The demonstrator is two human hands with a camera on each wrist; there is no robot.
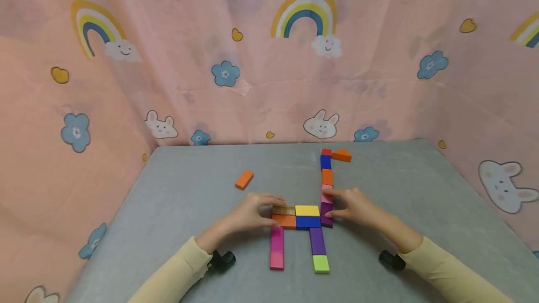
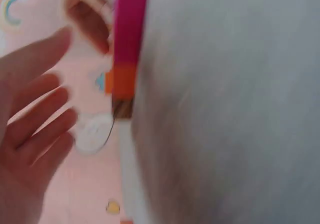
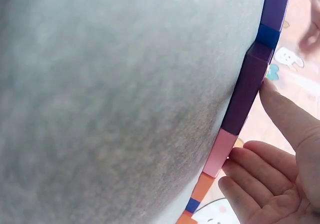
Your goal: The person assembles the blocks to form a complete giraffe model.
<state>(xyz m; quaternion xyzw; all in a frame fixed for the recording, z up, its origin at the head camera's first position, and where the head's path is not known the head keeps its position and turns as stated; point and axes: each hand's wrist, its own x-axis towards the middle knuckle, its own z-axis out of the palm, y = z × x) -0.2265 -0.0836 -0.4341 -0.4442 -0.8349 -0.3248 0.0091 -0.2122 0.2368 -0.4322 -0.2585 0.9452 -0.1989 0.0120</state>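
Note:
Flat coloured blocks lie joined in a four-legged figure with a long neck. My left hand (image 1: pixel 251 210) is at its left end, beside the wood-coloured block (image 1: pixel 284 210) and the orange block (image 1: pixel 284 221); in the left wrist view its fingers (image 2: pixel 47 121) are spread and hold nothing. On the neck, my right hand (image 1: pixel 353 205) touches the dark purple block (image 3: pixel 249 89) with its thumb and the pink block (image 3: pixel 220 153) with its fingertips. Yellow (image 1: pixel 307 211) and blue (image 1: pixel 308 222) blocks fill the body's right half.
Below the body run magenta (image 1: pixel 276 240) and violet (image 1: pixel 317 241) legs, with a lime block (image 1: pixel 321 264) at one foot. A loose orange block (image 1: pixel 244 179) lies at the back left. An orange triangle (image 1: pixel 342 155) adjoins the neck's red top block (image 1: pixel 326 152). Patterned pink cloth surrounds the grey table (image 1: pixel 189 172).

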